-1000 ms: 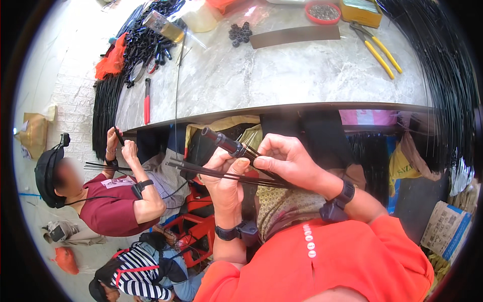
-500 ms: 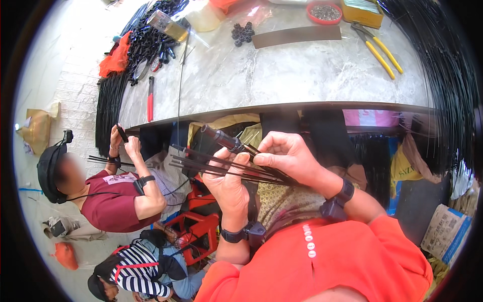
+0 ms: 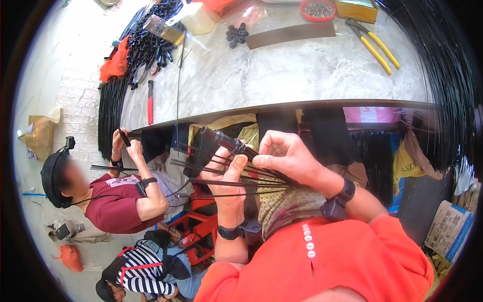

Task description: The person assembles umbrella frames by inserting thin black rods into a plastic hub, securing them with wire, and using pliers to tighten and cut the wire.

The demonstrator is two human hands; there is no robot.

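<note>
Both hands — left hand point(image 3: 229, 183) and right hand point(image 3: 287, 158) — are closed around a fan of thin black rods point(image 3: 201, 166) and its black handle point(image 3: 226, 142), held just below the marble tabletop point(image 3: 302, 65) edge.

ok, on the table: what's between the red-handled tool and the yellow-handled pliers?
Head view: mostly bare marble tabletop. Between the red-handled tool and the yellow-handled pliers lie only a thin black rod near the tool and, further back, a dark flat strip.
</note>
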